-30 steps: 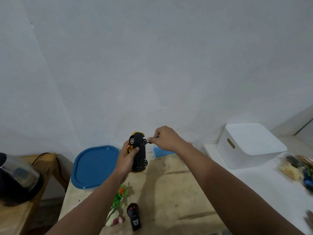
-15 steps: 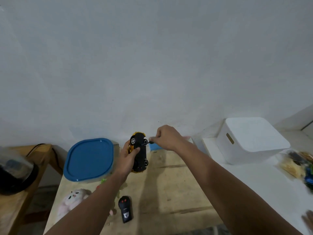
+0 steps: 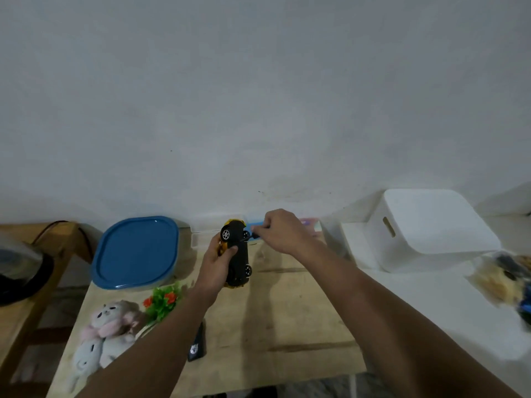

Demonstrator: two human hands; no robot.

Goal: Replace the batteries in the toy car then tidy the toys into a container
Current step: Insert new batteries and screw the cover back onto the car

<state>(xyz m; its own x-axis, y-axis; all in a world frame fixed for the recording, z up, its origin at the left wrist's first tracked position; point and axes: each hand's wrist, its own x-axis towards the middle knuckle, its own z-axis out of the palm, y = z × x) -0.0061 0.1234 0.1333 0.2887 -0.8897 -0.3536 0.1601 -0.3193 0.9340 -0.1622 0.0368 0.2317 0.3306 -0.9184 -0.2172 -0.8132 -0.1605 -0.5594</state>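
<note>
From the head view, little had changed over the last second: the left hand (image 3: pixel 217 264) still gripped the toy car (image 3: pixel 237 254) upright above the wooden tabletop (image 3: pixel 287 311), its black underside turned toward the right hand (image 3: pixel 280 232), which kept pinching a small dark tool (image 3: pixel 249 237), probably a screwdriver, at the chassis near an upper wheel. Only the camera had shifted, bringing the plush toys (image 3: pixel 103 334) fully into sight. I judged the battery cover was still being worked open, so tidying lay well ahead. The car looked like hard glossy plastic, yellow body over a black base; the plush toys seemed soft and fuzzy beside a plastic flower sprig (image 3: pixel 163 300), a slim black remote (image 3: pixel 196 347) and a smooth blue-lidded container (image 3: pixel 136 252).
</note>
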